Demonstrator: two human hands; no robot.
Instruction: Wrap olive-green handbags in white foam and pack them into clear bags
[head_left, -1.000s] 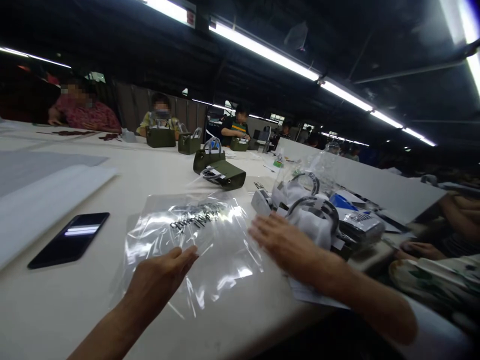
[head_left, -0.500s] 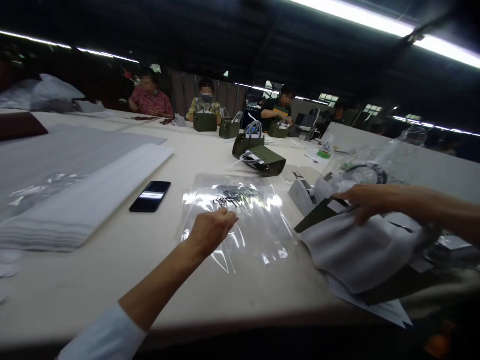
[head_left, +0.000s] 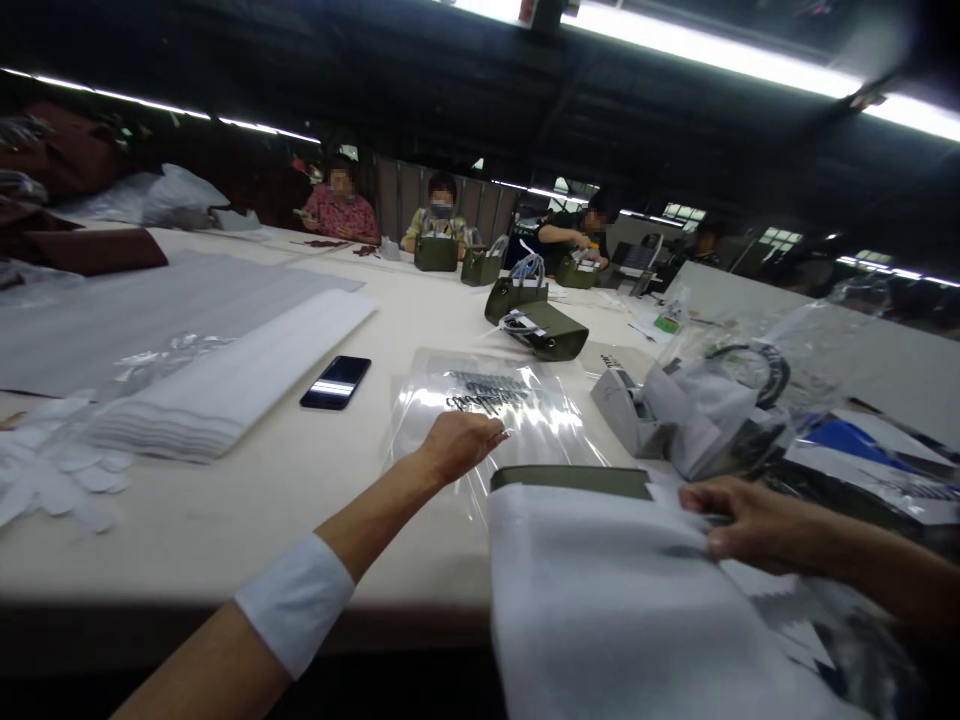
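Note:
My left hand (head_left: 463, 445) is closed in a pinch at the clear plastic bag (head_left: 431, 385), which lies flat on the table and has black lettering. My right hand (head_left: 739, 515) grips the top corner of a dark green handbag (head_left: 574, 482) with white wrapping sheet (head_left: 592, 590) over its front. The wrapped handbag is held upright at the table's front edge, to the right of my left hand. It overlaps the near right part of the plastic bag. The handbag's lower part is hidden behind the sheet.
A phone (head_left: 336, 382) and a stack of white foam sheets (head_left: 247, 385) lie to the left. Beyond the plastic bag are green handbags (head_left: 551, 332). Wrapped items (head_left: 705, 410) crowd the right. Several co-workers (head_left: 341, 208) sit across the table (head_left: 247, 535).
My right hand has brought the wrapped handbag left and nearer, turning it upright in front of the plastic bag. My left hand keeps its pinch there. The camera view has shifted slightly.

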